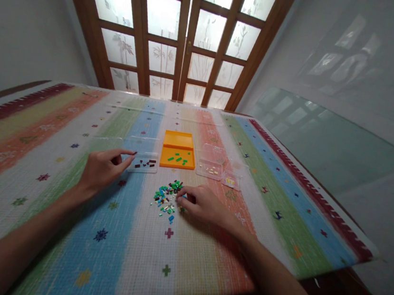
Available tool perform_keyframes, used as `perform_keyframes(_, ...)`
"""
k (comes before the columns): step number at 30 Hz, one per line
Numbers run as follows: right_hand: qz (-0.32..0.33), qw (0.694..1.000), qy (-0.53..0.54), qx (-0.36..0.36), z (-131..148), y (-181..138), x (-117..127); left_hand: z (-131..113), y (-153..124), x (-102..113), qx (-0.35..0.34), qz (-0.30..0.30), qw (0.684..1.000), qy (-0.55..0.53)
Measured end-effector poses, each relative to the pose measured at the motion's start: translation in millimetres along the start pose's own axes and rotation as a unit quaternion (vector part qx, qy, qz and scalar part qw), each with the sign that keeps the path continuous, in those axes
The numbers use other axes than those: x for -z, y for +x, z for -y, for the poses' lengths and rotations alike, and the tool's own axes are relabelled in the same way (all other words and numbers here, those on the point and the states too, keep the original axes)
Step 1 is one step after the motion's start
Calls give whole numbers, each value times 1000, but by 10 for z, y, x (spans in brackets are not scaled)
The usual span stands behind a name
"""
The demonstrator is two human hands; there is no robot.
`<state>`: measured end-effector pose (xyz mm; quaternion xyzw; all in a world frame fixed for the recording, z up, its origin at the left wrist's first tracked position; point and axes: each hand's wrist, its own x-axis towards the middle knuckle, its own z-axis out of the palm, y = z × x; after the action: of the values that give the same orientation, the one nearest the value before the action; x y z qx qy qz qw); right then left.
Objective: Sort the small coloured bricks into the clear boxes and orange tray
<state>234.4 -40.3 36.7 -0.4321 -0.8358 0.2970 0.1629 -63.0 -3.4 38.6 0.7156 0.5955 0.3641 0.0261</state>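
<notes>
Head view: my left grip (104, 168) is pinched narrow on a small dark piece (135, 153), held at the left end of a clear tray (151, 170) where several dark brown pieces (150, 164) lie. My right grip (207, 205) rests at the right edge of a loose pile (166, 197) of mixed green, blue, white and brown pieces; its fingers are curled close together, and I cannot tell whether they hold one. The pile sits in front of me on the cloth-covered tabletop (144, 270). Beyond it stands an open orange case (178, 139), green pieces (178, 159) scattered in its near half. To the right of the case, a second clear tray (202, 172) carries pale pieces (212, 170), and just beside it a smaller clear box (237, 184) holds yellow ones.
</notes>
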Motion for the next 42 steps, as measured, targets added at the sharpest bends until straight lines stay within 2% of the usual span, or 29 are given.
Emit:
perform_keyframes(7, 9, 1000, -3, -1, 6, -3, 11, 46, 81, -51, 39, 77, 996, 10)
perform_keyframes(12, 14, 1000, -5, 1, 10, -2, 16, 27, 143, -67, 43, 94, 994, 26)
perform_keyframes(18, 10, 1000, -7, 2, 11, -12, 32, -11, 119, 78, 45, 48, 998, 14)
perform_keyframes(19, 11, 1000, -8, 2, 9, -12, 31, -29, 95, 92, 29, 57, 998, 0)
perform_keyframes(21, 13, 1000, -11, 3, 4, -9, 26, -79, 30, 85, -28, 119, 992, -40)
perform_keyframes(24, 12, 1000, -8, 5, -10, -6, 17, -176, -92, -5, -121, 228, 962, -86)
perform_keyframes(26, 11, 1000, -4, 6, -18, -6, 16, -243, -170, -81, -148, 263, 949, -96)
perform_keyframes(32, 6, 1000, -10, -1, -11, -12, 34, -359, -301, -197, -166, 318, 927, -110)
perform_keyframes(37, 8, 1000, -9, 3, -15, -14, 36, -360, -330, -229, -162, 329, 924, -109)
perform_keyframes(42, 9, 1000, -9, -1, -33, -13, 25, -396, -319, -218, -130, 334, 927, -107)
